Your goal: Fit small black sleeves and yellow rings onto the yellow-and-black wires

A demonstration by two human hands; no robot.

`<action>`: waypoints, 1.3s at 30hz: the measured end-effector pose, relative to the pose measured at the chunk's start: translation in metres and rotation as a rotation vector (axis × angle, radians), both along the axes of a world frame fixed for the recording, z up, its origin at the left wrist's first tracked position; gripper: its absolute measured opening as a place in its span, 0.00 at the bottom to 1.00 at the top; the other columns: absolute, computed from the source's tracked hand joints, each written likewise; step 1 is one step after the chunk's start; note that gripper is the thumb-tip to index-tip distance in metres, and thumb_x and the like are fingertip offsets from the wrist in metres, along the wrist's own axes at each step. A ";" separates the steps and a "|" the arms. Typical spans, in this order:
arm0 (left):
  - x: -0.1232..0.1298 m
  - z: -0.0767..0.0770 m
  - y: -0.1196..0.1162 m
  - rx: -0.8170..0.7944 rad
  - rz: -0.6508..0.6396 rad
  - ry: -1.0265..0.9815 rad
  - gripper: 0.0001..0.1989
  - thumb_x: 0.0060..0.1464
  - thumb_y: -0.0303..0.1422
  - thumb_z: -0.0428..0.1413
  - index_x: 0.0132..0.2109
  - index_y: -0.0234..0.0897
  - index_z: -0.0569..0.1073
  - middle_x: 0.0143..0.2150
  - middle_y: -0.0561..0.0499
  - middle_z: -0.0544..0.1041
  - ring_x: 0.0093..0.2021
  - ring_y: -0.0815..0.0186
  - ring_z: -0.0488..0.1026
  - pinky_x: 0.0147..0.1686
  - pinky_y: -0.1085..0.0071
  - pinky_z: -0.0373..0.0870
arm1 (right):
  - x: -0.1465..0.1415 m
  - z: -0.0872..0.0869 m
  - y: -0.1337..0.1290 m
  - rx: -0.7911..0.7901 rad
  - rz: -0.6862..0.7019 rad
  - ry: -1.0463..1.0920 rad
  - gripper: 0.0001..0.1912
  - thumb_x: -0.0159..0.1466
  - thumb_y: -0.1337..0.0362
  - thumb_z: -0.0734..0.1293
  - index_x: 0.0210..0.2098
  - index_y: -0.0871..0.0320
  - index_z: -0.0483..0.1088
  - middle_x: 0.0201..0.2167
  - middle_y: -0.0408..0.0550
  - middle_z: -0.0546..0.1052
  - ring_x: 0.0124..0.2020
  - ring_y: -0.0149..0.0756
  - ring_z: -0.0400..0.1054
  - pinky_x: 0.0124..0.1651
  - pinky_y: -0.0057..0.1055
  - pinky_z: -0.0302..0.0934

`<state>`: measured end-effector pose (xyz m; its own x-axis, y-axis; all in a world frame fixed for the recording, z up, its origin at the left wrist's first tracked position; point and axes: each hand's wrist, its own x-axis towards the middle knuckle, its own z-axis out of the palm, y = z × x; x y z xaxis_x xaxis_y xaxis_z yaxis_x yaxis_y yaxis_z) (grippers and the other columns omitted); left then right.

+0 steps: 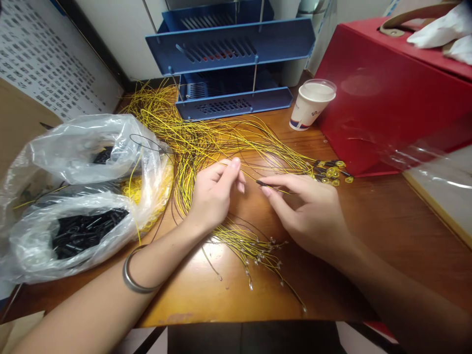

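My left hand (pixel 217 194) is closed, with thumb and forefinger pinching a thin yellow wire (pixel 249 173). To its right, my right hand (pixel 311 209) pinches a small black sleeve (pixel 259 182) that sits around or against that wire. Below my hands lies a fan of yellow and dark wires (pixel 236 241) with small shiny metal ends. Behind them spreads a large tangle of yellow wires (pixel 195 135). One bundle from it runs right to several pieces with yellow ring-like ends (pixel 334 172), some with black parts, just behind my right hand.
At left stand clear plastic bags, one holding black pieces (pixel 88 231), beside a mass of yellow pieces (pixel 164 201). A blue tiered tray (pixel 236 46) is at the back. A paper cup (pixel 309 105) stands near a red box (pixel 391 93) at right.
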<state>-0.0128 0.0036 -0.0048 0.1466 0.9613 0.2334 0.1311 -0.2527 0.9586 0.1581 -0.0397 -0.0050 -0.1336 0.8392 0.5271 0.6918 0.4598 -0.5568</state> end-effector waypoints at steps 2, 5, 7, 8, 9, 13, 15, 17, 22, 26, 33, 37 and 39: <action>0.000 0.000 0.001 -0.009 0.048 -0.026 0.21 0.65 0.35 0.51 0.23 0.36 0.71 0.22 0.52 0.70 0.26 0.70 0.69 0.33 0.71 0.67 | 0.001 0.000 0.000 -0.001 -0.003 -0.006 0.07 0.64 0.67 0.67 0.40 0.55 0.77 0.39 0.47 0.83 0.36 0.39 0.77 0.42 0.38 0.69; -0.001 -0.001 0.002 0.003 0.044 -0.013 0.21 0.65 0.38 0.51 0.24 0.36 0.70 0.22 0.52 0.70 0.26 0.70 0.69 0.32 0.71 0.67 | 0.001 0.000 0.000 -0.015 0.004 0.000 0.07 0.64 0.67 0.67 0.40 0.55 0.76 0.39 0.46 0.83 0.36 0.39 0.77 0.42 0.38 0.69; -0.001 -0.001 0.001 0.015 0.001 0.000 0.21 0.65 0.39 0.51 0.24 0.36 0.70 0.23 0.52 0.71 0.26 0.71 0.69 0.32 0.72 0.67 | 0.001 0.000 0.001 -0.021 0.007 0.007 0.07 0.64 0.67 0.67 0.41 0.55 0.76 0.39 0.46 0.83 0.36 0.40 0.77 0.42 0.38 0.69; -0.001 -0.001 0.001 0.010 -0.034 -0.001 0.20 0.64 0.39 0.53 0.25 0.36 0.70 0.23 0.52 0.72 0.26 0.71 0.69 0.32 0.73 0.66 | 0.001 0.000 0.001 -0.020 0.009 0.009 0.07 0.64 0.68 0.67 0.41 0.55 0.76 0.39 0.46 0.83 0.36 0.39 0.77 0.42 0.38 0.69; -0.001 0.000 0.000 -0.001 -0.075 -0.005 0.18 0.63 0.38 0.54 0.26 0.35 0.71 0.24 0.53 0.73 0.26 0.71 0.69 0.31 0.73 0.66 | 0.001 0.000 0.001 -0.020 0.011 0.011 0.07 0.64 0.68 0.67 0.41 0.55 0.76 0.39 0.46 0.83 0.36 0.39 0.77 0.42 0.38 0.69; 0.001 0.001 -0.003 -0.038 -0.191 -0.020 0.10 0.60 0.34 0.58 0.31 0.34 0.75 0.25 0.53 0.75 0.25 0.72 0.70 0.29 0.74 0.66 | 0.001 -0.001 0.001 -0.026 0.020 0.016 0.08 0.65 0.67 0.67 0.42 0.55 0.76 0.40 0.46 0.82 0.37 0.38 0.78 0.43 0.38 0.69; 0.001 0.001 -0.003 -0.035 -0.190 -0.025 0.11 0.60 0.33 0.58 0.31 0.33 0.76 0.25 0.52 0.76 0.25 0.72 0.70 0.29 0.74 0.66 | 0.001 -0.001 0.001 -0.012 0.010 0.014 0.07 0.65 0.67 0.67 0.42 0.55 0.77 0.39 0.45 0.83 0.36 0.38 0.78 0.43 0.37 0.70; 0.001 0.001 -0.002 -0.029 -0.171 -0.037 0.12 0.60 0.33 0.58 0.29 0.32 0.76 0.25 0.52 0.76 0.25 0.72 0.70 0.29 0.75 0.66 | 0.001 -0.001 0.001 0.010 -0.001 0.008 0.07 0.64 0.67 0.68 0.41 0.56 0.77 0.38 0.45 0.83 0.35 0.38 0.78 0.43 0.36 0.70; 0.000 0.001 -0.001 -0.015 -0.064 -0.045 0.14 0.60 0.32 0.57 0.27 0.33 0.75 0.25 0.52 0.76 0.25 0.73 0.69 0.29 0.75 0.65 | 0.000 -0.001 0.001 0.021 -0.011 0.000 0.07 0.64 0.68 0.67 0.40 0.56 0.77 0.38 0.46 0.83 0.35 0.38 0.78 0.42 0.36 0.70; 0.001 0.001 0.000 -0.035 0.026 -0.091 0.14 0.60 0.33 0.57 0.26 0.34 0.74 0.24 0.53 0.74 0.24 0.73 0.68 0.26 0.75 0.64 | -0.001 0.000 0.001 0.036 -0.011 -0.001 0.07 0.63 0.68 0.68 0.40 0.56 0.77 0.38 0.46 0.83 0.36 0.38 0.78 0.42 0.36 0.69; 0.000 0.000 0.000 0.028 0.035 -0.056 0.14 0.61 0.35 0.57 0.28 0.34 0.74 0.25 0.52 0.75 0.25 0.73 0.69 0.28 0.75 0.65 | 0.001 0.000 0.001 0.042 -0.026 0.007 0.07 0.63 0.69 0.68 0.40 0.58 0.77 0.38 0.46 0.83 0.36 0.37 0.78 0.42 0.35 0.69; 0.000 -0.001 -0.001 -0.001 -0.104 -0.036 0.11 0.59 0.36 0.59 0.31 0.35 0.76 0.26 0.52 0.76 0.27 0.71 0.72 0.30 0.74 0.67 | 0.000 0.000 0.002 0.035 -0.009 0.029 0.08 0.63 0.69 0.68 0.42 0.59 0.77 0.40 0.46 0.83 0.36 0.36 0.78 0.43 0.34 0.68; 0.001 -0.001 -0.001 -0.011 -0.161 -0.018 0.10 0.59 0.35 0.59 0.31 0.35 0.76 0.26 0.52 0.77 0.28 0.71 0.72 0.31 0.74 0.67 | 0.000 0.000 0.002 0.026 -0.002 0.037 0.08 0.63 0.69 0.68 0.42 0.60 0.77 0.40 0.45 0.83 0.36 0.36 0.78 0.44 0.34 0.68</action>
